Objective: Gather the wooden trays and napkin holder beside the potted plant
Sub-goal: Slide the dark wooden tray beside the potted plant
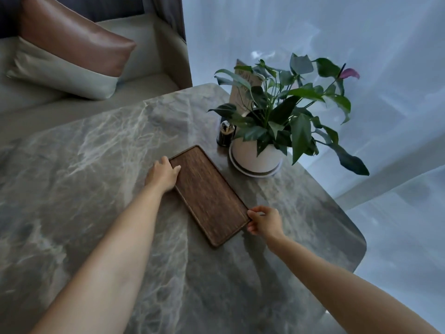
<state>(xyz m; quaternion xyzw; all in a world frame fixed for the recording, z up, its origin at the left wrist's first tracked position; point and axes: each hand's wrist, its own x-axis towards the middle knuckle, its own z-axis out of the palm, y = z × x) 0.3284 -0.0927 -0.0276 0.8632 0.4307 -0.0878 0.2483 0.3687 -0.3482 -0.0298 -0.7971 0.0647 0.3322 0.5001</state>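
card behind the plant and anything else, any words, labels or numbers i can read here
Card standing behind the potted plant: it bears faint markings, too blurred and leaf-covered to read.
Wooden tray: no text.
White pot: no label showing.
Small dark holder beside the pot: no readable label.
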